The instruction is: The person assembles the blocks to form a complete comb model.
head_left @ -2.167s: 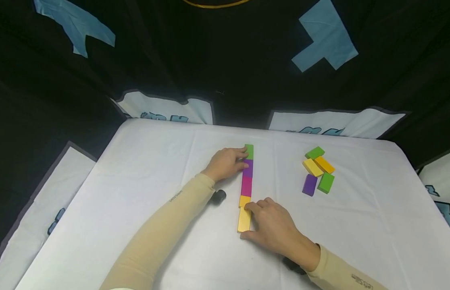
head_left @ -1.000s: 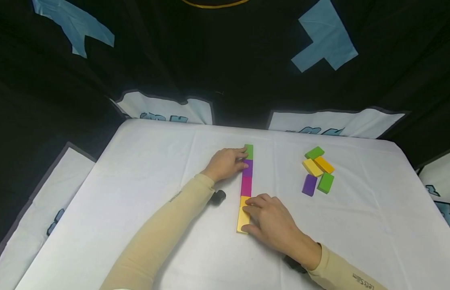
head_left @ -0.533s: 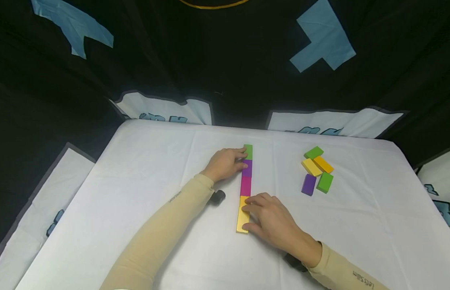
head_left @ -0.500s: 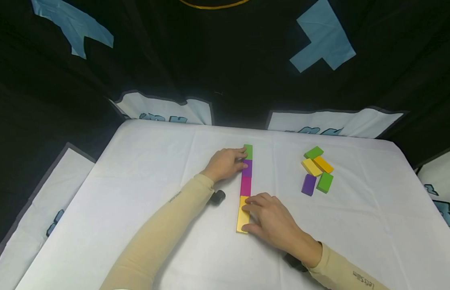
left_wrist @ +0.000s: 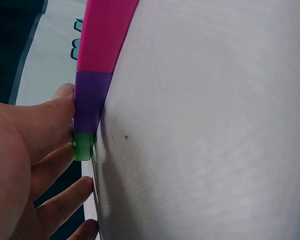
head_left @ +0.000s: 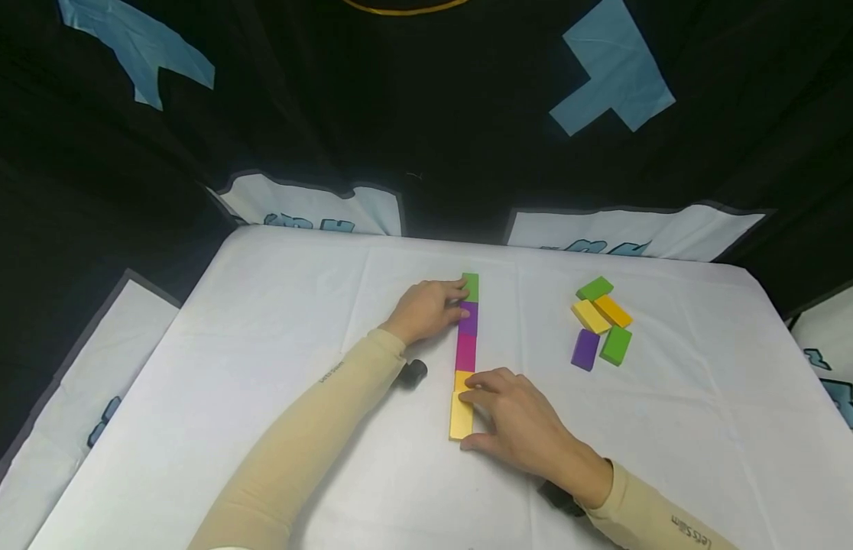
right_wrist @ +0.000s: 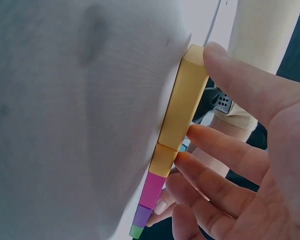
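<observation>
A straight row of coloured blocks runs away from me along the middle of the table. From the far end come a green block [head_left: 471, 286], a purple block [head_left: 470, 321], a magenta block [head_left: 465, 354], an orange block [head_left: 461, 380] and a light yellow block [head_left: 460, 420]. My left hand [head_left: 426, 309] rests fingertips on the green block, its thumb on the purple block. At the near end is my right hand [head_left: 519, 420]: the thumb touches the yellow block's near end, while extended fingertips lie by the yellow-orange joint. The right wrist view shows the yellow block [right_wrist: 182, 105] flat on the cloth.
Right of the row lies a loose group: two green blocks [head_left: 615, 346], a purple block [head_left: 585, 350], a yellow block [head_left: 591, 317] and an orange block [head_left: 613, 311]. White cloth [head_left: 296, 305] covers the table; a black curtain [head_left: 426, 137] hangs behind.
My right thumb has shifted from the yellow block's top to its near end, and that block has slid very slightly. My left hand has stayed in place.
</observation>
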The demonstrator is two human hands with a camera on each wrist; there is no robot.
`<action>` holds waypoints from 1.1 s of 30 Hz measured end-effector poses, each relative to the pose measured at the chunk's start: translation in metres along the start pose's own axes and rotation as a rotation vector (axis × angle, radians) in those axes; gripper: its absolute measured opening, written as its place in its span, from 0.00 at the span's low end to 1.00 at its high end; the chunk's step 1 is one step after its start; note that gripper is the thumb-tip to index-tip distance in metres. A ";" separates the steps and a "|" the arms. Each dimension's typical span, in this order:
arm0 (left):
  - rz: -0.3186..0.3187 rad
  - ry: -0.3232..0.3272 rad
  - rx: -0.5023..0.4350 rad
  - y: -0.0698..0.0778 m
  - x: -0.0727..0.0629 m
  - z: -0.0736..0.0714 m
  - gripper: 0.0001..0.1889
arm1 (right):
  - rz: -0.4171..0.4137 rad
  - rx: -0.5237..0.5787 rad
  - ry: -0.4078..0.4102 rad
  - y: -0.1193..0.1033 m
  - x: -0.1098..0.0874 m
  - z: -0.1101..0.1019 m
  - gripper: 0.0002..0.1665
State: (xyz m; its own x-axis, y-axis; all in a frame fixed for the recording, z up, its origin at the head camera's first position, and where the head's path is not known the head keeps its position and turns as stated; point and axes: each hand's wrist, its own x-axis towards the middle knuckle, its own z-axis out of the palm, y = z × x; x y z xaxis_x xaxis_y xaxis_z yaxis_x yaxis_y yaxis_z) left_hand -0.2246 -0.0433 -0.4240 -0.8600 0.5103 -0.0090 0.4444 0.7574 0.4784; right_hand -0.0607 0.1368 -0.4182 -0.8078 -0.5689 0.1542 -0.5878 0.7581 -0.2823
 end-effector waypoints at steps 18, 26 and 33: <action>-0.014 -0.004 -0.012 -0.002 0.000 0.001 0.25 | 0.197 0.200 0.199 0.040 -0.016 -0.025 0.32; -0.005 -0.004 -0.021 -0.002 0.001 0.001 0.24 | 0.298 0.197 0.308 0.082 -0.031 -0.043 0.31; 0.002 -0.003 -0.029 -0.002 0.000 0.001 0.24 | 0.365 0.125 0.351 0.109 -0.039 -0.048 0.34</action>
State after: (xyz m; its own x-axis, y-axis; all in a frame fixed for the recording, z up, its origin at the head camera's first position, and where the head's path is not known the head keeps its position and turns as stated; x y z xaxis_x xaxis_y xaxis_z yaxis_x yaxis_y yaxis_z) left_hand -0.2251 -0.0439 -0.4257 -0.8584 0.5129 -0.0111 0.4383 0.7444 0.5037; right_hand -0.0951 0.2569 -0.4094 -0.9378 -0.1173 0.3267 -0.2727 0.8311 -0.4847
